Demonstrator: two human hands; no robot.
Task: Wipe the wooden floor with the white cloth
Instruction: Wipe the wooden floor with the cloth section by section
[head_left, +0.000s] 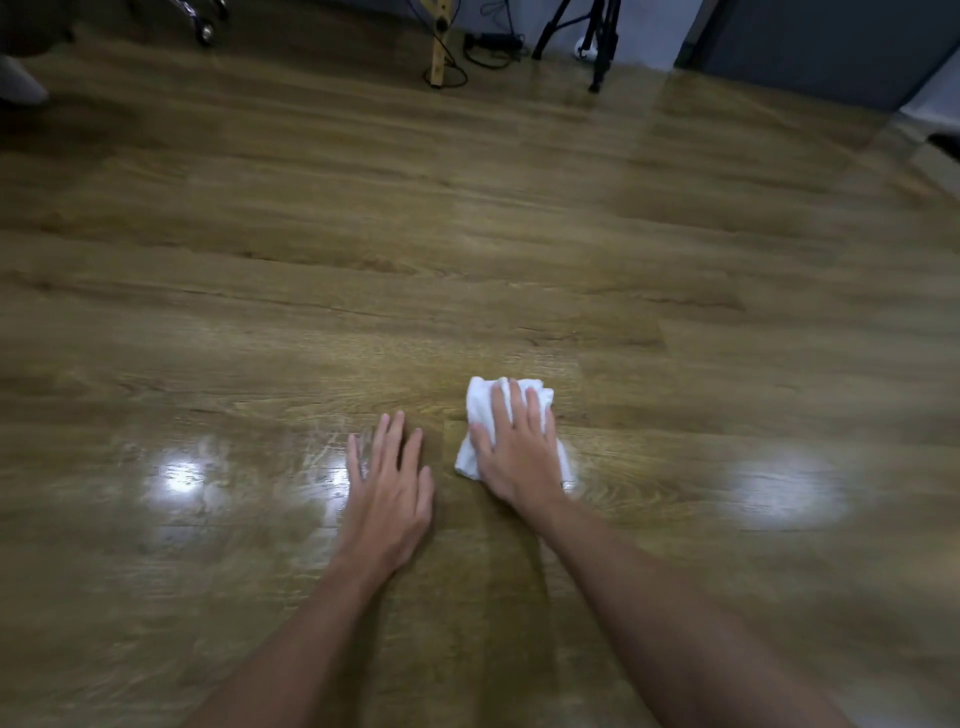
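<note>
1. Cloth first: the white cloth (480, 410) lies bunched on the wooden floor (467, 234), and I take it as my landmark for everything else.
2. My right hand (514, 447) lies flat on top of the white cloth, fingers straight and slightly spread, pressing it down onto the boards; no finger curls round it.
3. My left hand (389, 483) rests palm-down on bare floor just to the left of the white cloth, apart from it, fingers straight and fanned, holding nothing.
4. Both forearms run back from the white cloth toward the near edge of the view.
5. Bright glare patches (179, 475) sit on the floor well to the left of the white cloth, and another well to its right.
6. Far beyond the white cloth, by the wall, I see a black tripod (600, 41), a pale wooden leg (440, 47) with dark cables (488, 49) trailing beside it, and off to the far left a chair caster (205, 28).
</note>
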